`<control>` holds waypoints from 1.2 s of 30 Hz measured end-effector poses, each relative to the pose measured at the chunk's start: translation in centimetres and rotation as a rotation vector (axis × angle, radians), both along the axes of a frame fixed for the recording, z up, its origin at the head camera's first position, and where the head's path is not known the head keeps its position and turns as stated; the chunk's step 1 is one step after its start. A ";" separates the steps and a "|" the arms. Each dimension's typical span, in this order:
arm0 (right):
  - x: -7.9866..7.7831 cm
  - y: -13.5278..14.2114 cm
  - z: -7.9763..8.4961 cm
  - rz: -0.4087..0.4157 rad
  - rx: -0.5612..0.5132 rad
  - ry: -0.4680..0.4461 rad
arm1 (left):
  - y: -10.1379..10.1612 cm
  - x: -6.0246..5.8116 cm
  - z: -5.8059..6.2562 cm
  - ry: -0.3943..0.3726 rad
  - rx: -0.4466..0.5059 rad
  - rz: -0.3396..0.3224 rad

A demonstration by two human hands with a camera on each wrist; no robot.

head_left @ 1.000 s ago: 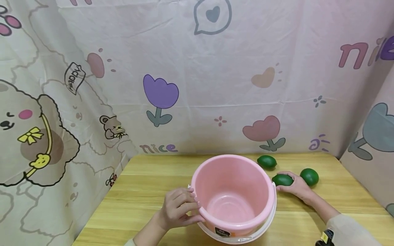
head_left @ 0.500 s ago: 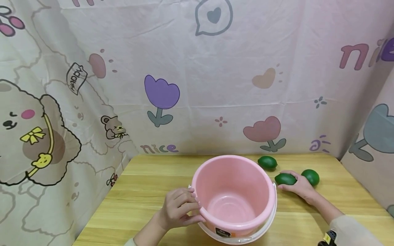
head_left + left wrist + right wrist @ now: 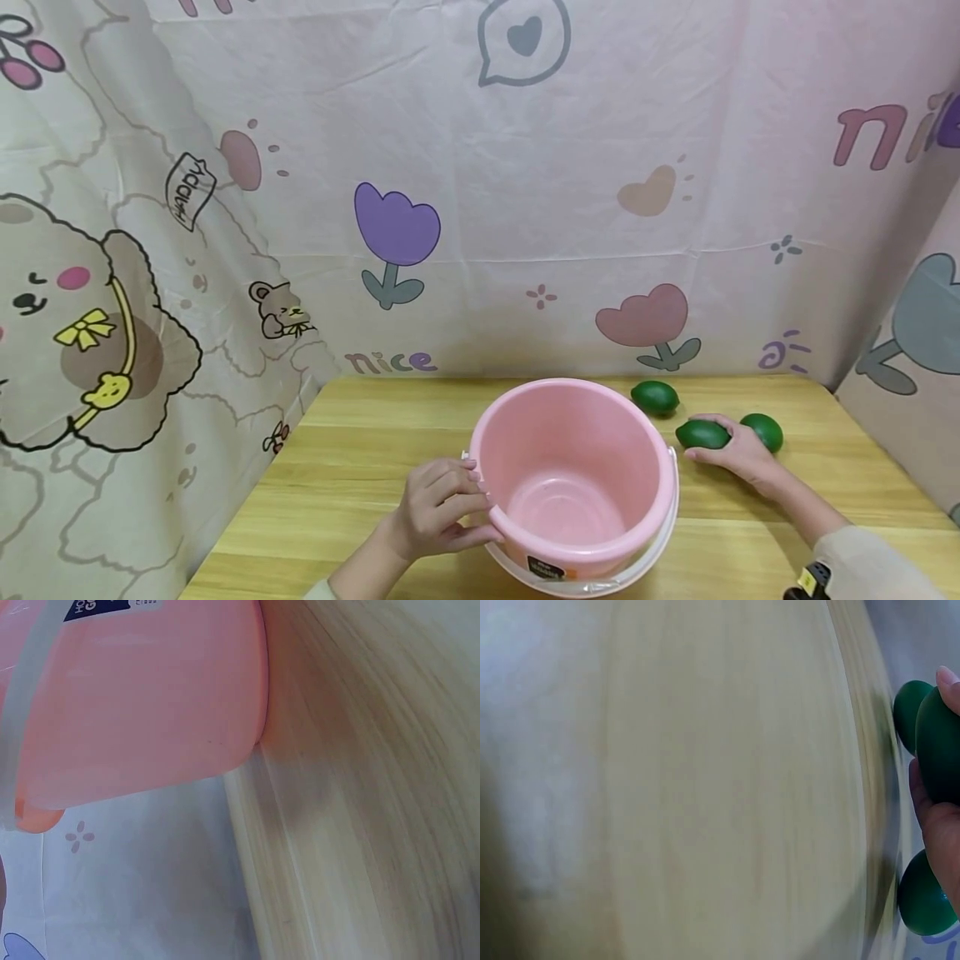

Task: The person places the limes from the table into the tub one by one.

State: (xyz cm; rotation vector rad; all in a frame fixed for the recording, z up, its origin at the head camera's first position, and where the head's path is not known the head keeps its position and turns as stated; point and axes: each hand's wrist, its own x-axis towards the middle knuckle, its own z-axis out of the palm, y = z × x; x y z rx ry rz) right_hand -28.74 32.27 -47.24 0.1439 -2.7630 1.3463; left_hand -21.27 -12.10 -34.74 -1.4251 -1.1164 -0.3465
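Right grip: my right hand [image 3: 738, 461] holds the middle green fruit [image 3: 702, 434], fingers curled over its top and thumb under its near side; the right wrist view shows the same fruit [image 3: 939, 746] against my fingertips.
Left grip: my left hand [image 3: 438, 512] grips the left rim of the pink bucket [image 3: 573, 473], fingers bent over the edge, thumb against the outer wall.
Held fruit, location: right of the bucket and just clear of its rim, at table level; I cannot tell whether it is lifted off the wood.
Held fruit, axis: oval, long axis lying roughly level and running left to right across the head view, one end toward the bucket, the other under my palm.
Other fruit: a second green fruit [image 3: 655, 397] sits behind, near the back edge; a third green fruit [image 3: 763, 432] lies just beyond my knuckles on the right.
Bucket: upright, mouth open upward, white handle [image 3: 652, 550] folded down around the near side, dark label [image 3: 546, 568] on the front wall.
Surface: light wooden table [image 3: 360, 467], grain running left to right.
Room: cloth backdrop [image 3: 465, 183] printed with tulips, hearts, bears and the word "nice" closes in the back and both sides.
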 end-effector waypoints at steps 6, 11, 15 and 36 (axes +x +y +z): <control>-0.1 0.4 0.1 -0.004 0.026 0.007 | 0.0 -0.1 -0.1 0.000 -0.002 -0.003; -0.1 0.4 0.4 -0.003 0.040 0.025 | 0.0 -0.2 -0.2 0.002 0.006 -0.002; -0.1 0.4 0.6 0.003 0.051 0.026 | -0.1 -0.2 -0.2 -0.005 0.006 -0.002; 0.8 0.0 2.4 0.026 0.076 0.077 | 0.0 -0.2 -0.2 -0.026 0.012 -0.006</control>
